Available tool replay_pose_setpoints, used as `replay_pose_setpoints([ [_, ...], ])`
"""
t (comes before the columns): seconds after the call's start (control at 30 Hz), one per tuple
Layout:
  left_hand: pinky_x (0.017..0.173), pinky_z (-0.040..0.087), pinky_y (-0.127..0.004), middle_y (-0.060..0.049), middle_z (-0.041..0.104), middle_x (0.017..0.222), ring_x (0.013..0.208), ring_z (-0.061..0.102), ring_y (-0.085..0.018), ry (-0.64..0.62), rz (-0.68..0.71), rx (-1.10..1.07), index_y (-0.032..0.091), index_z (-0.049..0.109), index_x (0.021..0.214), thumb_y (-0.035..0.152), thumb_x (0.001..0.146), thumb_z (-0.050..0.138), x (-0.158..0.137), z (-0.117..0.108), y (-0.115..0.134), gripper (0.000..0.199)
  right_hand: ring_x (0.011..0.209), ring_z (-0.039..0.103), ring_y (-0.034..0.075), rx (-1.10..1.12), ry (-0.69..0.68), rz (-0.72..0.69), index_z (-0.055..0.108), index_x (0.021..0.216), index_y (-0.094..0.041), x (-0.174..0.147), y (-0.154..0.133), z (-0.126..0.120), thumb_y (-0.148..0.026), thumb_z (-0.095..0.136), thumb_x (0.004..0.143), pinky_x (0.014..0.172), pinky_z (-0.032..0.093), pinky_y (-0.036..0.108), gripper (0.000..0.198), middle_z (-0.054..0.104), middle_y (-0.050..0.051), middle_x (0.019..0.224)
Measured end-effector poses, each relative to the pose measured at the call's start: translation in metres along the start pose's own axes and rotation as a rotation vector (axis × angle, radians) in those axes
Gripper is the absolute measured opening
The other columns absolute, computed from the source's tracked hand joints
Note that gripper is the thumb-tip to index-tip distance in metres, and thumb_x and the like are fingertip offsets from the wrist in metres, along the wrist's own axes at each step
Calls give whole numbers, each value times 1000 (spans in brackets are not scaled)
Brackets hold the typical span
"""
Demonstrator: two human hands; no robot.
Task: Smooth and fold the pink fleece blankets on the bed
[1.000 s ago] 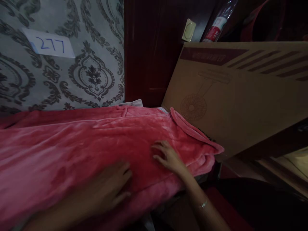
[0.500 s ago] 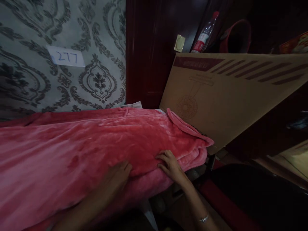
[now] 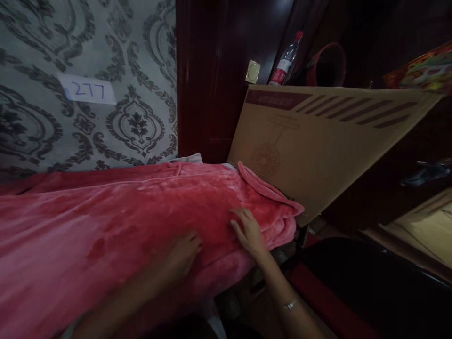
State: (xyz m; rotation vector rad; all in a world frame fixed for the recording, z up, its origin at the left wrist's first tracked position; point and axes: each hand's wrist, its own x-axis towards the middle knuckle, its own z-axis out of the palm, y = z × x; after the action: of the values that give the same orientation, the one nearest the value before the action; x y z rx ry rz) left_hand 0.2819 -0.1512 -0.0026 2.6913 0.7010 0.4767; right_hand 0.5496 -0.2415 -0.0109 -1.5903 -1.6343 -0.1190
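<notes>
A plush pink-red blanket (image 3: pixel 116 221) spreads across the left and middle of the view, with folded layers at its right end. On its front part lies my right hand (image 3: pixel 248 230), thumb and fingers apart and bent lightly against the fabric. To the left, my left hand (image 3: pixel 185 252) is low over the blanket near a fold line. Its fingers look bent, but blur hides whether they grip any cloth. A metal bracelet (image 3: pixel 290 305) circles my right wrist.
A big cardboard box (image 3: pixel 310 141) leans beyond the blanket's right end. Behind its top edge stand a red-capped bottle (image 3: pixel 285 61) and a round pink-rimmed container (image 3: pixel 326 63). A black seat (image 3: pixel 374 287) is at lower right. Patterned wallpaper (image 3: pixel 137 120) bears a "277" paper (image 3: pixel 88 89).
My right hand has moved slightly up over the blanket, and my left hand a little to the right. The view has turned slightly rightward; the blanket's shape is nearly the same.
</notes>
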Motion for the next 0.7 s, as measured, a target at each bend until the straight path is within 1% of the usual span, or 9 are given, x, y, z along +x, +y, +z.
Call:
replay_pose_setpoints([
  [0.07,120,38,-48,-10,59,147,135,53,-29,-28,37,59,24,60,141,37,97,41,32,-3,14,49,139,49,27,-82,-23,39,52,148,-21,14,12,7,-39,47,102,115,41,49,49,56,14,149],
  [0.17,125,26,-58,-13,37,165,154,29,-35,-143,69,171,22,44,155,37,92,55,60,7,29,66,151,36,29,-265,-208,241,46,154,-19,14,35,15,-39,49,100,120,34,53,58,43,13,162],
  [0.23,125,23,-63,-13,36,166,154,28,-37,-208,89,200,25,46,154,39,92,56,62,23,26,65,151,37,29,-380,-285,401,48,153,-16,4,49,13,-39,47,101,120,35,52,57,43,14,162],
  [0.33,125,21,-63,-10,39,164,153,31,-35,-151,164,211,29,44,156,40,97,48,52,49,11,60,149,41,30,-478,-288,510,52,150,-14,-4,62,2,-36,44,102,118,38,51,54,45,15,160],
  [0.43,125,22,-63,-5,42,163,153,32,-35,-82,211,217,34,38,158,38,97,49,46,61,-1,62,143,49,30,-467,-242,473,57,146,-13,10,62,-2,-32,46,99,116,40,49,52,53,17,153],
  [0.53,123,23,-64,-2,46,160,151,34,-36,-81,228,216,37,37,158,38,98,47,47,59,-1,60,147,43,28,-367,-210,281,47,154,-13,39,60,6,-34,45,100,121,35,46,59,46,16,159],
  [0.6,124,23,-64,-1,47,160,151,34,-35,-85,229,212,38,37,158,39,99,46,48,55,1,59,152,35,24,-318,-311,157,41,159,-18,56,65,10,-38,43,101,125,29,45,61,38,11,165],
  [0.63,124,23,-64,-1,47,160,151,33,-35,-90,226,210,38,37,158,38,99,47,48,54,3,60,154,32,23,-324,-380,138,40,159,-21,63,71,10,-39,42,102,125,27,45,60,36,9,166],
  [0.7,124,23,-64,0,44,162,152,32,-34,-106,217,201,38,37,158,38,98,49,47,52,5,61,155,29,23,-417,-477,230,42,158,-22,73,84,3,-37,38,104,125,26,46,56,35,8,167],
])
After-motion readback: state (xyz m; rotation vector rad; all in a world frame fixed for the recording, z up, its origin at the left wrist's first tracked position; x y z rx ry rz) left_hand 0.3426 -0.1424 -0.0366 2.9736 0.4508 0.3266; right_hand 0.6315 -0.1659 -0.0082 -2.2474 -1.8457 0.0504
